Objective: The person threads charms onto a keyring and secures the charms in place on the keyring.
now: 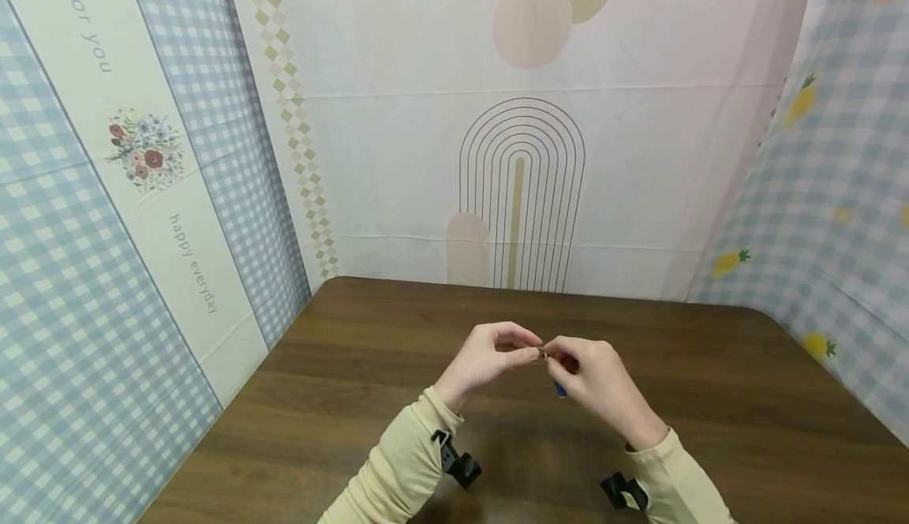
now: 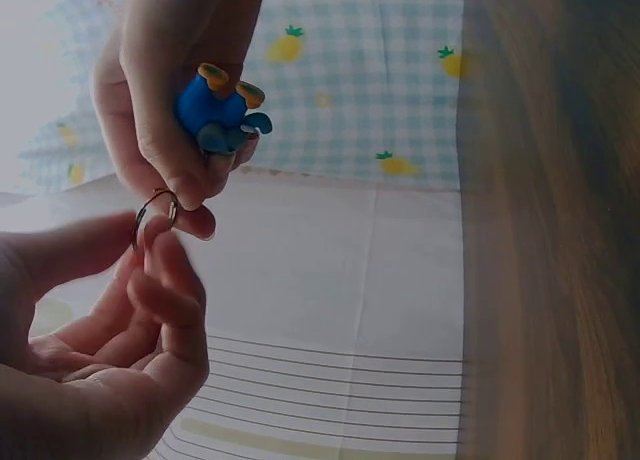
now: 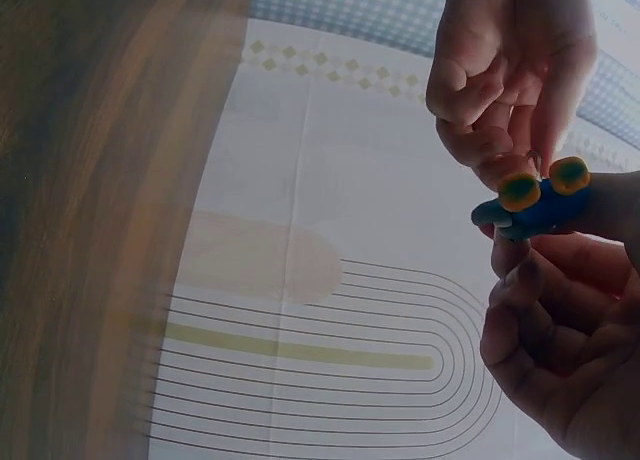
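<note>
Both hands meet above the table, working on a small keychain. My left hand [image 1: 490, 357] pinches a thin metal key ring [image 2: 137, 227] between thumb and index finger. The right hand [image 1: 600, 376] pinches at the ring's other side, thumb and fingertip right at its rim. A small blue figurine [image 2: 212, 110] with orange feet and a grey-blue part hangs by the right hand's fingers. In the right wrist view its orange feet [image 3: 519, 192] face the camera. Fingers hide the link between ring and figurine.
A brown wooden table [image 1: 341, 429] lies beneath the hands. Behind it hangs a white patterned cloth [image 1: 398, 169], with blue checked cloths [image 1: 64, 271] at the sides. Each sleeve carries a black wrist mount [image 1: 460, 465].
</note>
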